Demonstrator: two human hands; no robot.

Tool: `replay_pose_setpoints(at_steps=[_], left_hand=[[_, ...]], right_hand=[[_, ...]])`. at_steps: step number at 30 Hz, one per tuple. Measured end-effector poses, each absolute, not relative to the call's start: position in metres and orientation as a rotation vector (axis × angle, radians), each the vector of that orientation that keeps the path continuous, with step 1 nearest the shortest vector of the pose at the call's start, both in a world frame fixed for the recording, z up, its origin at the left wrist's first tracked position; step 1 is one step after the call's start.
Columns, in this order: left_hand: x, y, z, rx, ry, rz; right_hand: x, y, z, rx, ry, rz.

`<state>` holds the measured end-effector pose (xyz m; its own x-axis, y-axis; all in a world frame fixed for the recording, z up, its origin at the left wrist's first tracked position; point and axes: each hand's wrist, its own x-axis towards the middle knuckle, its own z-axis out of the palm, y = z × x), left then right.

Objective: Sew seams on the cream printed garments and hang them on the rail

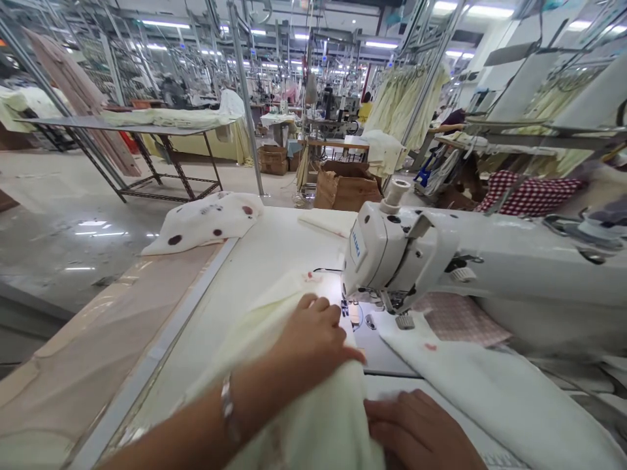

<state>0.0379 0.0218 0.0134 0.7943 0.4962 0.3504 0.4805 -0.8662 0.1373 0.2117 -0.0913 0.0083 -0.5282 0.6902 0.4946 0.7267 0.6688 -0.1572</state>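
Note:
A white sewing machine [441, 254] stands on a white table [255, 261], its lit needle area just left of centre. Pale cream fabric [313, 418] lies over the table in front of the needle. My left hand [313, 339] presses on this fabric, fingers curled with the thumb pointing right, close to the presser foot. My right hand [416, 427] lies at the bottom edge, fingers closed on the fabric's edge. A second piece of cream fabric [490, 391] trails off to the right under the machine arm. A bracelet sits on my left wrist.
A spotted cream piece [206, 225] lies at the table's far left corner. Pink checked cloth [460, 320] sits behind the needle. Beyond are a metal table [122, 124] with folded cloth, cardboard boxes [345, 186], hanging garments and other sewing stations.

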Motion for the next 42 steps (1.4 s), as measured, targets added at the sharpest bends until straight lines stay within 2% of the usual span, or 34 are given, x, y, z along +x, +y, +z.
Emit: replay_pose_setpoints(at_steps=[4,6,12,15,20,23,31,36,39,42], left_hand=[[0.048,-0.042,0.014,2.749,1.024,1.010],[0.048,-0.057,0.010,2.798,0.959,1.039],[0.021,-0.056,-0.021,3.035,0.640,1.073],[0.009,-0.047,-0.024,3.054,0.524,0.970],[0.000,-0.014,0.001,2.894,0.486,0.547],[-0.001,0.016,0.010,2.855,0.465,0.426],[0.007,0.084,0.011,2.927,0.349,0.371],[0.012,0.105,0.020,2.913,0.465,0.376],[0.013,0.087,0.015,2.918,0.574,0.368],[0.007,0.023,-0.003,2.948,0.855,0.452]], right_hand=[[0.209,-0.088,0.014,-1.153,-2.130,0.160],[0.209,-0.090,0.016,-1.094,-2.127,0.211],[0.215,-0.098,0.012,-1.012,-2.436,-0.143],[0.216,-0.097,0.008,-1.014,-2.481,-0.227],[0.217,-0.071,0.003,-1.075,-2.455,-0.200],[0.218,-0.045,0.003,-1.058,-2.442,-0.155],[0.221,-0.008,-0.006,-1.250,-2.340,-0.125],[0.222,-0.005,-0.009,-1.256,-2.319,-0.101],[0.217,-0.012,0.005,-1.208,-2.347,-0.077],[0.207,-0.032,0.019,-1.125,-2.370,-0.052]])
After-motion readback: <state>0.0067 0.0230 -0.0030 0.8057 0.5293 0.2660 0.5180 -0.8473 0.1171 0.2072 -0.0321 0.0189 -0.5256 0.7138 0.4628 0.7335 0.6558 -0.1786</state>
